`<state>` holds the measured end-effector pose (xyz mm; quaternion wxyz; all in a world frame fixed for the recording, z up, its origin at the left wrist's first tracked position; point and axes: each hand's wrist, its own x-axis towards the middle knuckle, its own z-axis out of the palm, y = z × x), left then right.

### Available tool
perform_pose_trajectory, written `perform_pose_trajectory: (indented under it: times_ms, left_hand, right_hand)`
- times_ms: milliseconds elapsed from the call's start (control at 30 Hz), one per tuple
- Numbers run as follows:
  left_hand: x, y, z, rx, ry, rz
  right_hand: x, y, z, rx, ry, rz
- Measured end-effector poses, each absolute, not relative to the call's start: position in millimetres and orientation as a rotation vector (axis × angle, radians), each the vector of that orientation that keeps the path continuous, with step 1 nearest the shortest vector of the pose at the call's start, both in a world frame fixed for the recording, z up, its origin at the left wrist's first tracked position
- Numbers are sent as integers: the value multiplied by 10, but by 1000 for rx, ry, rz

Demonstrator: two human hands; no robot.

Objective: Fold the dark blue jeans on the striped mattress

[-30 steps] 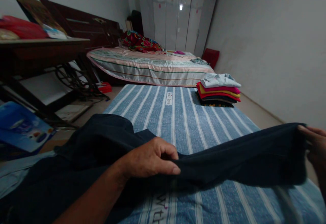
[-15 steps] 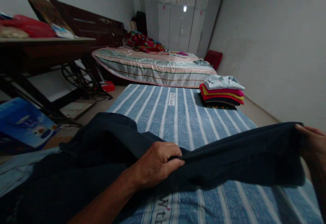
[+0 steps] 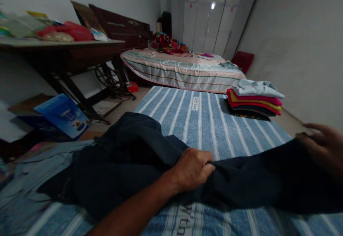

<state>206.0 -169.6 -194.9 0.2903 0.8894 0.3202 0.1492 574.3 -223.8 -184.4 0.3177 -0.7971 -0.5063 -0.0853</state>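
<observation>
Dark navy trousers lie bunched across the striped sheet, with one long leg stretched to the right. Near the middle, my left hand is closed on the upper edge of that leg, pinching a fold between thumb and fingers. At the right edge of the view, my right hand grips the far part of the leg and lifts it a little. That hand is slightly blurred, with one finger stretched out. A grey-blue garment lies partly under the trousers at the left.
A stack of folded clothes stands on the striped bed sheet at the right. Behind it is another bed with a red floral blanket. To the left stand a sewing-machine table and a blue box.
The view has turned left, so the surroundings sit further right. My right hand has moved inward along the leg, and its upper finger has stretched out. My left hand keeps its hold.
</observation>
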Motion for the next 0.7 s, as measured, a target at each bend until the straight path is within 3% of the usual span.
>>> perform_pose_trajectory:
  times_ms: [100, 267, 533, 700]
  left_hand:
    - [2127, -1673, -1971, 2417, 868, 388]
    - [2185, -1665, -1992, 2503, 884, 362]
    - [2186, -1699, -2053, 2598, 846, 286]
    - [2162, -1730, -2062, 2650, 799, 251]
  right_hand:
    - [4948, -2168, -1772, -1945, -1930, 227]
    - [4089, -2165, -1821, -1768, -2398, 506]
    - [4009, -2011, -2090, -1293, -2265, 1331]
    - [4057, -2000, -2172, -1369, -2315, 1362]
